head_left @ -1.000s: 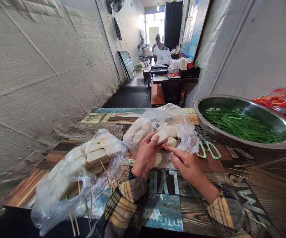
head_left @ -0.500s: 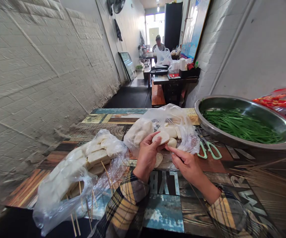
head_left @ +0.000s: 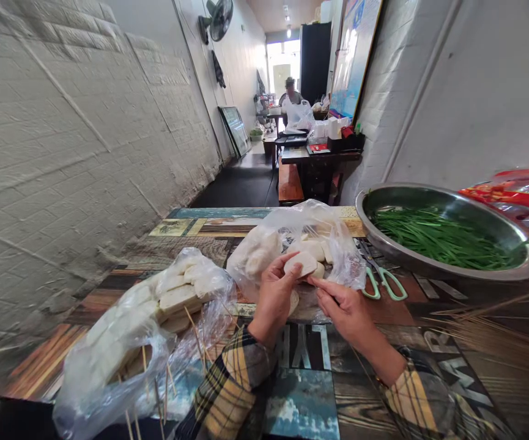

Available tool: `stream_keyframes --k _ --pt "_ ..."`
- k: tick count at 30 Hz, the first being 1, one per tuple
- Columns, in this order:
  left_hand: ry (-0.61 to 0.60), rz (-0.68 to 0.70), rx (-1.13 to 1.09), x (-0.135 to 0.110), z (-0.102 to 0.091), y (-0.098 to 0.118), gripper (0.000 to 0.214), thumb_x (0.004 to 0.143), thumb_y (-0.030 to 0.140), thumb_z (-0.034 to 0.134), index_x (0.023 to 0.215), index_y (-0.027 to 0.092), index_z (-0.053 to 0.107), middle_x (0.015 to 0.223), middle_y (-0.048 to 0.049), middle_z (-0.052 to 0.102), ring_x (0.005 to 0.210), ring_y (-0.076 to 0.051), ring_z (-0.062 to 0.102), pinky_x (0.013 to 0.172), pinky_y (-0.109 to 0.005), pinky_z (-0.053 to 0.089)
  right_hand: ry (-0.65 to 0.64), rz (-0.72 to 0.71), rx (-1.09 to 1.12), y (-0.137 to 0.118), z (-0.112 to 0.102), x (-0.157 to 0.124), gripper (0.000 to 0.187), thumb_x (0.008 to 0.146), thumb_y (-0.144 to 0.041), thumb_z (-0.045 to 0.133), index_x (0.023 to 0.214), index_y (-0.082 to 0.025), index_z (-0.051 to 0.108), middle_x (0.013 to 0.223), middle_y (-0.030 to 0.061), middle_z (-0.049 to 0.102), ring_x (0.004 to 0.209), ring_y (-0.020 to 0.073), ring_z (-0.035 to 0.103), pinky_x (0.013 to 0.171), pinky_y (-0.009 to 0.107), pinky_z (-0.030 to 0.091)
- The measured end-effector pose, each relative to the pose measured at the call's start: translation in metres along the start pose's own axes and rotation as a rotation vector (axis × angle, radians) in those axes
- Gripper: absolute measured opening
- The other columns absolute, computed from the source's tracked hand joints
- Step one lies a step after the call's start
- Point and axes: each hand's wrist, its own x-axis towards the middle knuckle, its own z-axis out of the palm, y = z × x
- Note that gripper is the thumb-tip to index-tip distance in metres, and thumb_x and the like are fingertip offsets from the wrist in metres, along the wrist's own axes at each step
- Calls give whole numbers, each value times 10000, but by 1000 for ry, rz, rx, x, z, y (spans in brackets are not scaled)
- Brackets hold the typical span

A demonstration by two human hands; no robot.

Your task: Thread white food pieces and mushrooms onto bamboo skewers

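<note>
My left hand [head_left: 274,293] holds a flat, pale white slice of what looks like steamed bun [head_left: 301,264], thumb on its face and fingers behind. Close by on the right, my right hand [head_left: 341,305] is closed in a pinch on a thin bamboo skewer [head_left: 360,359], whose rear end trails below the palm. Its tip, near the slice's lower edge, is too small to make out. Behind both hands lies an open clear plastic bag [head_left: 257,247] of white pieces. Another plastic bag [head_left: 108,342] at left holds stacked white pieces, with several skewers sticking out.
Green-handled scissors [head_left: 386,284] lie right of the middle bag, by a steel basin [head_left: 452,272] of cut green leaves. Loose skewers [head_left: 488,333] spread over the table's right side. A red package [head_left: 512,189] is beyond the basin. Farther back, a person [head_left: 290,95] is behind another table.
The view has tilted up slightly, so the scene sits a little lower. My hands keep their holds; the slice and the pinching right hand have barely shifted.
</note>
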Motion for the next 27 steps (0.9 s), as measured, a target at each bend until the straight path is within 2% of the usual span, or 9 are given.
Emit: stream_keyframes --k 3,10,19,27 --pt "5 19 40 0 -1 -2 413 649 321 841 1002 147 713 925 -65 748 772 -156 680 716 -259 530 39 -6 -12 2 2 1 395 895 -340 472 1093 -120 734 526 9 568 630 202 612 601 301 509" --pt "17 84 108 -3 0 -4 409 674 325 820 1026 142 719 952 -79 746 813 -159 664 743 -257 515 142 -73 -45 11 8 -1 292 913 -370 486 935 -191 716 569 3 609 609 179 606 555 256 483" --pt "-46 88 133 -8 3 -7 358 712 332 788 1022 167 718 944 -53 742 796 -156 658 751 -265 516 134 -44 -110 11 5 -2 271 935 -368 470 891 -181 662 577 -15 567 549 152 533 536 252 401" --pt "-56 100 209 -12 5 -9 298 753 322 755 1010 175 721 958 -46 746 863 -164 660 792 -254 505 145 -42 -126 13 3 -1 278 936 -379 478 773 -193 605 596 -21 537 575 142 505 579 258 377"
